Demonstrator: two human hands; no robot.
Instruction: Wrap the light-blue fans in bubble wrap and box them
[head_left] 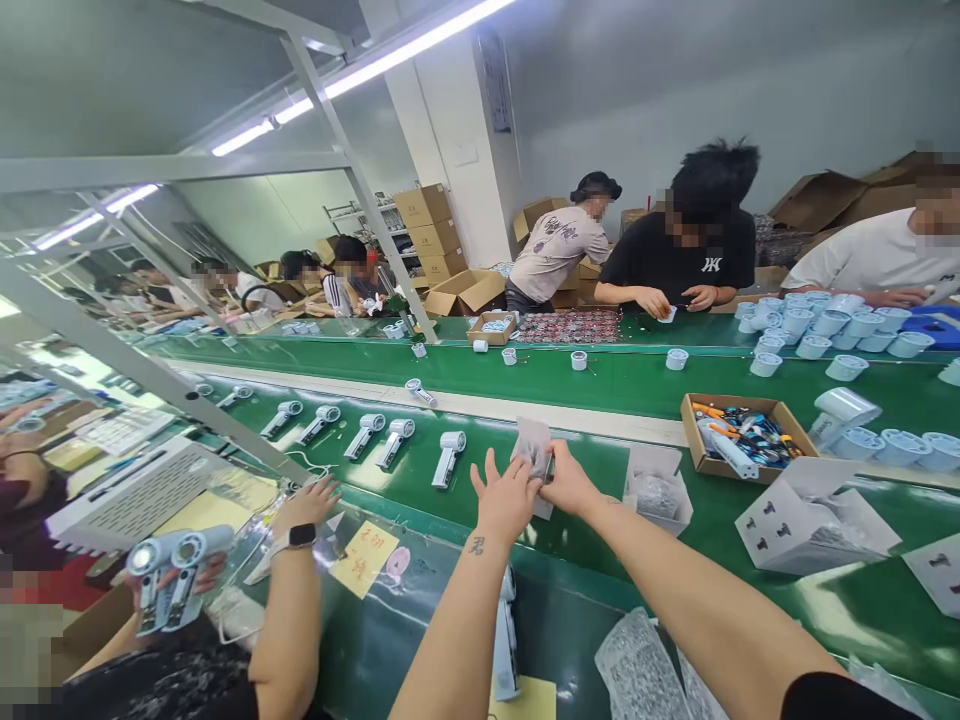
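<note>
Over the green conveyor belt, both my hands meet at a small white box with its flap standing up. My right hand grips the box's right side. My left hand has its thumb and index finger against the near left side, with the outer fingers spread. What lies inside the box is hidden by my fingers. Below my left forearm, a light blue handheld fan lies partly covered on the bench. Bubble-wrap pouches lie under my right forearm.
Handheld fans line the belt leftward. Open white boxes with bubble wrap and a carton of tools stand right. Close at left, a co-worker's hand reaches to the belt edge; the other holds two fans. People work across the belt near light blue cups.
</note>
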